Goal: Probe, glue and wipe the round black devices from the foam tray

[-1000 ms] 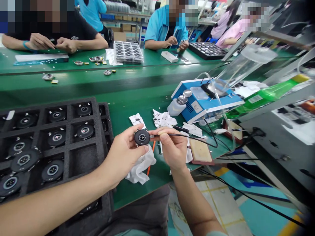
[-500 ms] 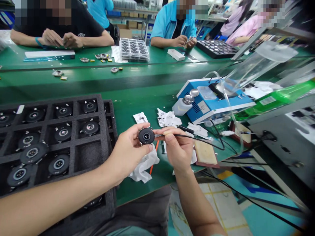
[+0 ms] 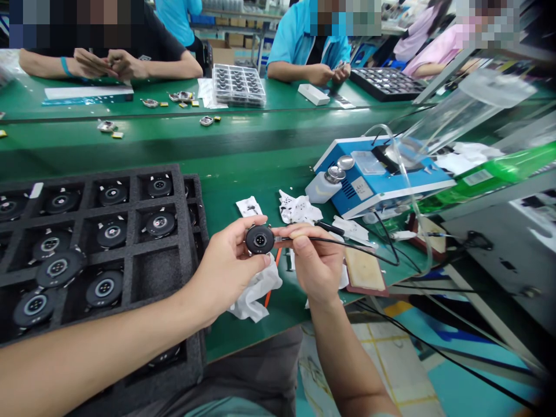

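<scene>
My left hand [image 3: 228, 263] is closed round a black smartwatch case [image 3: 259, 238], thumb below and fingers above and behind. The case's back, with a ring and small metal contacts at its centre, faces me. From the right, my right hand [image 3: 319, 263] pinches a thin black cable [image 3: 360, 248] near its end. The cable's narrow tip meets the right edge of the case; whether it goes into it I cannot tell. Under the hands lies a crumpled white cloth [image 3: 256, 295] beside an orange stick [image 3: 268, 296].
A black foam tray [image 3: 125, 272] with several watch cases fills the left. Behind my right hand are stained wipes [image 3: 299, 207], a white pump bottle [image 3: 324, 186], a blue machine [image 3: 382, 179] and a pad [image 3: 365, 271]. Co-workers sit across the green bench [image 3: 260, 142].
My hands, the watch case and the cable keep nearly the same pose. The view has shifted slightly, and the co-workers' hands opposite have moved a little.
</scene>
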A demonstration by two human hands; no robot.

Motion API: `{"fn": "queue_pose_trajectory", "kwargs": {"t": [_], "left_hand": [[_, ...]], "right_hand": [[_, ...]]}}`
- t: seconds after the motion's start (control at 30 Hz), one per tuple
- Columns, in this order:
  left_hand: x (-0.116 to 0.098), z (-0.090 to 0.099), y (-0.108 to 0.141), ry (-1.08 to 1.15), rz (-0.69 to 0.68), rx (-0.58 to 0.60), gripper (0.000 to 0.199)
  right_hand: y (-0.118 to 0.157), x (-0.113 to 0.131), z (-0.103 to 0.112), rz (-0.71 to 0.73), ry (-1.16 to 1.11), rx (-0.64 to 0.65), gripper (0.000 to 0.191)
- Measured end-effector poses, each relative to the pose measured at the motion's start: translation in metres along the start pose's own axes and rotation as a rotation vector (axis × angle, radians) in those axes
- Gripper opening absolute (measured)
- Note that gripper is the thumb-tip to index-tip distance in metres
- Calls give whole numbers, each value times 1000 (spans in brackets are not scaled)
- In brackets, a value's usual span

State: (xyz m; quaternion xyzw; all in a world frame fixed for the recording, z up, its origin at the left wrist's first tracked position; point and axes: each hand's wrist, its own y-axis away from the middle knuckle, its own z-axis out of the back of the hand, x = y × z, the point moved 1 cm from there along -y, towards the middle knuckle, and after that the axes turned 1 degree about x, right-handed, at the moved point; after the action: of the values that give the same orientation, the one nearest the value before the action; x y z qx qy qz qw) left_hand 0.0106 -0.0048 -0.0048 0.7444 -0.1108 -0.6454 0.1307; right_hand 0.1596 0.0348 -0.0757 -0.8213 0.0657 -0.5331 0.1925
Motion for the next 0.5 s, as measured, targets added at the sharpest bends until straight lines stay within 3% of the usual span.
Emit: {"fn": "queue_pose_trajectory", "kwargs": {"t": [0.5], "left_hand": [[0, 0, 2, 4, 2, -3, 65]], "right_hand": [[-1, -1, 0, 1, 27, -2, 8]]}}
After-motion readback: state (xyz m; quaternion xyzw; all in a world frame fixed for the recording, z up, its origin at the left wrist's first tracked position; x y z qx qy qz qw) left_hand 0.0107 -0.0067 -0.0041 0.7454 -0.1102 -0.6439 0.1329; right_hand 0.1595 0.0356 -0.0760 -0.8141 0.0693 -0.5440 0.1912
